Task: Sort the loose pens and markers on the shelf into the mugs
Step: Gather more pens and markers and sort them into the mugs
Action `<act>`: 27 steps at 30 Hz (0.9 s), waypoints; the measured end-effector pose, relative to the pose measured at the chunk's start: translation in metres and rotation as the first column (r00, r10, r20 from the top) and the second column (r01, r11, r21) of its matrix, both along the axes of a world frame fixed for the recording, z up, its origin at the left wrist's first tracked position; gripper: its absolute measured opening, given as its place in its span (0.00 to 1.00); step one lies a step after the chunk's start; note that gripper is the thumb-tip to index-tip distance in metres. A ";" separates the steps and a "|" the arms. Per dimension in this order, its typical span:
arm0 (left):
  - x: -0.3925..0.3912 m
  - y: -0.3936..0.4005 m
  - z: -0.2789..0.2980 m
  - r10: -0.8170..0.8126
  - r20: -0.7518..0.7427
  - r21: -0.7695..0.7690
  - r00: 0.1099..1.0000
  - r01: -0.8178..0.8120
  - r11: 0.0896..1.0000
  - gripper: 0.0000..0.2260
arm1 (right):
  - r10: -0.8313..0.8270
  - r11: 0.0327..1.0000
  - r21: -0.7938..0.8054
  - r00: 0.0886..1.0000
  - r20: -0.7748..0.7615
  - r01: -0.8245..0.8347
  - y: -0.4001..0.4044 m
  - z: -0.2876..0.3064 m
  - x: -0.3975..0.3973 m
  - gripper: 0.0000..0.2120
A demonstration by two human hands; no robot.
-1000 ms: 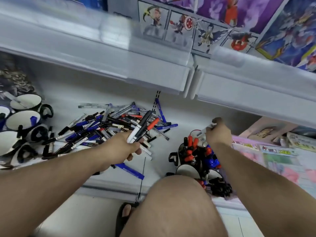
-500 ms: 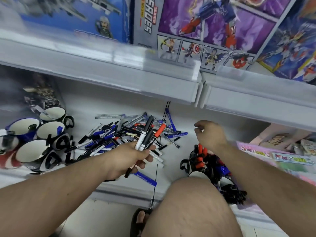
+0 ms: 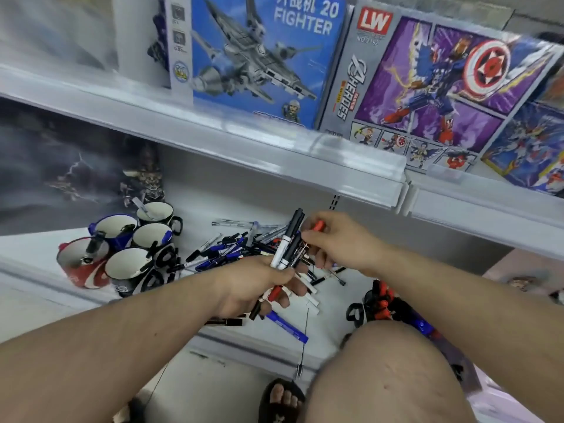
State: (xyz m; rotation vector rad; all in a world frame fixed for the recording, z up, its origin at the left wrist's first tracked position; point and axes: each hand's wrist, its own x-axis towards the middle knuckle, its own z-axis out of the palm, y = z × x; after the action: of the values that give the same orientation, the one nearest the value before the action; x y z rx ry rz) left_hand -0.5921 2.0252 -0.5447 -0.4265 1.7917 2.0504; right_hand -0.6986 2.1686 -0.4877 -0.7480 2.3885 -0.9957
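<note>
My left hand [image 3: 253,285] grips a bundle of markers [image 3: 288,242], black-capped and white-bodied, that stick up over the pile of loose pens [image 3: 232,250] on the lower shelf [image 3: 45,248]. My right hand [image 3: 338,242] meets the bundle from the right, and its fingers pinch a red-capped marker [image 3: 319,225] at the bundle's top. Several mugs [image 3: 131,267] stand at the left of the shelf, a few with a pen inside. Another mug [image 3: 378,303] at the right, behind my knee, is packed with red-capped markers.
The upper shelf [image 3: 274,154] overhangs the work area and carries toy boxes [image 3: 259,56]. My bare knee [image 3: 390,370] blocks the lower right. A blue marker [image 3: 287,326] lies near the shelf's front edge. A sandalled foot [image 3: 280,401] stands on the floor.
My right hand left the mug of red markers at the right and moved left to the bundle, now pinching the red-capped marker. The camera tilted up. My left hand kept its grip.
</note>
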 end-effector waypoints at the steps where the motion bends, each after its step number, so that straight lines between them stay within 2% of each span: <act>1: 0.003 -0.003 0.002 -0.005 0.000 0.011 1.000 0.005 1.000 0.10 | -0.019 0.999 -0.029 1.000 -0.004 0.019 -0.002 0.002 0.000 0.01; 3: 0.009 -0.008 0.006 -0.011 0.005 0.015 1.000 0.011 1.000 0.11 | -0.075 0.993 -0.091 0.997 0.024 0.077 -0.002 0.003 0.001 0.06; 6: 0.013 -0.014 0.008 -0.007 0.026 0.018 1.000 0.006 1.000 0.12 | -0.203 0.942 -0.234 0.963 0.175 0.241 0.002 0.005 0.001 0.09; 9: 0.010 -0.013 0.003 0.027 0.047 -0.018 0.999 -0.027 0.999 0.12 | -0.364 0.827 -0.349 0.892 0.267 0.442 0.011 0.003 -0.004 0.04; 10: 0.007 -0.010 0.000 0.043 0.044 -0.066 0.998 -0.040 0.997 0.12 | -0.415 0.794 -0.367 0.873 0.255 0.485 0.017 0.001 -0.007 0.01; 14: -0.010 0.006 -0.009 -0.002 -0.022 -0.291 1.000 -0.005 0.957 0.12 | -0.598 0.677 -0.417 0.783 0.169 0.607 0.062 -0.007 -0.019 0.08; 19: -0.035 0.039 -0.011 -0.051 -0.031 -0.202 0.998 0.044 0.978 0.22 | -0.748 0.555 -0.432 0.654 0.117 0.711 0.129 -0.026 -0.032 0.09; 22: -0.049 0.055 -0.023 -0.052 -0.008 -0.162 0.999 0.050 0.985 0.25 | -0.797 0.563 -0.365 0.604 -0.002 0.742 0.165 -0.049 -0.043 0.09; 25: -0.060 0.068 -0.035 -0.095 -0.020 -0.188 0.995 0.090 0.978 0.20 | -0.788 0.610 -0.285 0.602 -0.129 0.739 0.192 -0.068 -0.045 0.12; 27: -0.064 0.072 -0.043 -0.117 -0.032 -0.210 0.993 0.108 0.972 0.14 | -0.782 0.622 -0.259 0.602 -0.161 0.739 0.207 -0.079 -0.043 0.13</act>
State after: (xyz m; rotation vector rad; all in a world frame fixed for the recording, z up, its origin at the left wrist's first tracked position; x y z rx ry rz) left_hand -0.6561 2.0972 -0.5876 -0.3308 2.0187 1.8173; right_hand -0.7415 2.3757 -0.5668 0.2089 2.9532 -1.5101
